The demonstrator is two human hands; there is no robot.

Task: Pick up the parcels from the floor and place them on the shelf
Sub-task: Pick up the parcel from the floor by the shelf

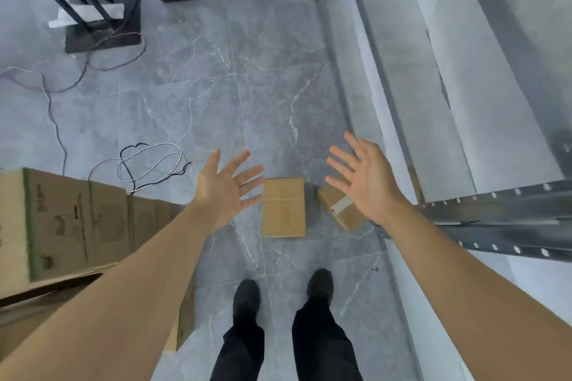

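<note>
Both arms extended over grey floor [192,96]. Left hand [227,187] spread wide, fingers splayed, nothing held. Right hand [368,178] likewise wide and empty. Flat parcel [283,207] lies on the floor between the hands; smaller taped parcel [339,207] sits tilted just beside it (partly hidden by the right hand). Metal shelf [495,210] at right. Large cartons [77,226] at left.

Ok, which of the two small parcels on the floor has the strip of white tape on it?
The right-hand parcel, lying askew and partly hidden behind the right hand, close to the shelf. The flat parcel left of it shows plain cardboard, squared to the tiles.
</note>
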